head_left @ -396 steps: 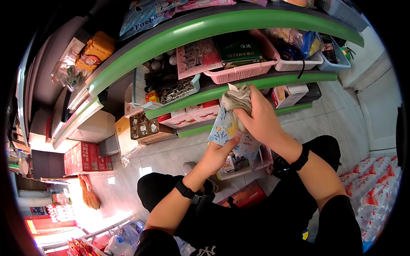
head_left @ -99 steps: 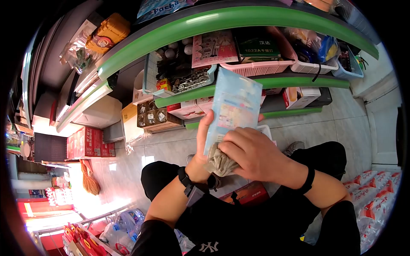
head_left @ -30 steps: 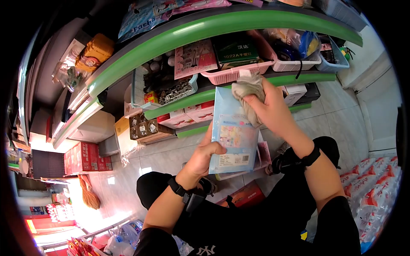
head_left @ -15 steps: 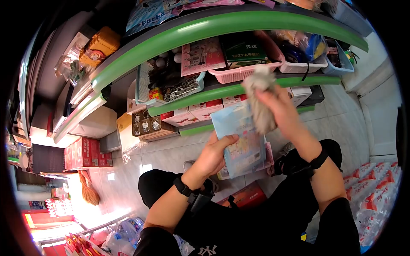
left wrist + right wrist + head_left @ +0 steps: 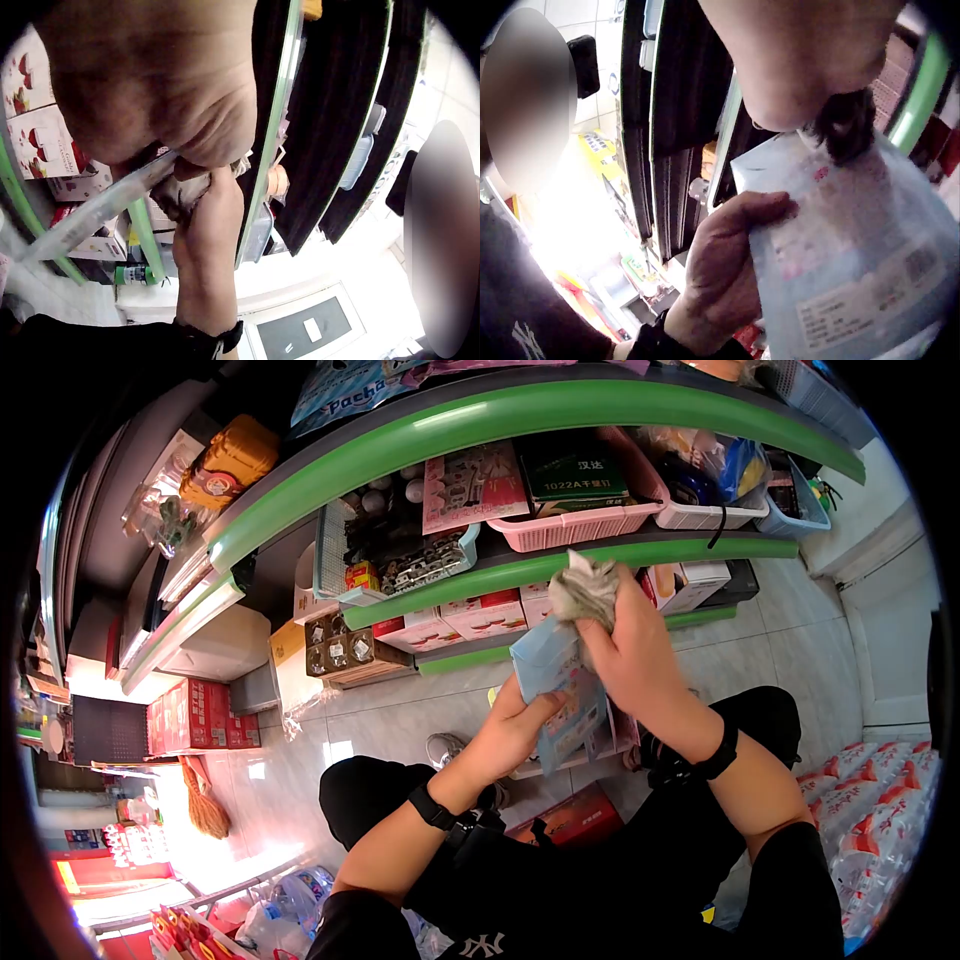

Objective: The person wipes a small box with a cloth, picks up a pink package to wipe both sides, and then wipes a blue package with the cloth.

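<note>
The left hand [image 5: 510, 732] grips a light blue printed packet [image 5: 548, 658] by its left edge, thumb on the face. In the right wrist view that thumb lies flat on the packet [image 5: 810, 247], beside pink print and a white barcode label. A crumpled grey-beige cloth [image 5: 586, 592] is bunched in the right hand [image 5: 640, 650], at the packet's upper end. In the left wrist view the packet [image 5: 97, 214] appears nearly edge-on, with the right hand [image 5: 210, 240] and the dark-looking cloth [image 5: 180, 196] behind it.
Green-edged shelves [image 5: 560, 565] stand in front, holding a blue basket [image 5: 330, 560], a pink basket [image 5: 580, 530] and a white one [image 5: 710, 515]. Boxes fill the shelf below. A red box [image 5: 570, 817] lies on the floor between the legs; wrapped bottles [image 5: 880, 810] stand at right.
Since half a second ago, the packet has tilted and shows less of its face. The right hand with the cloth has moved slightly down and left, against the packet's upper end.
</note>
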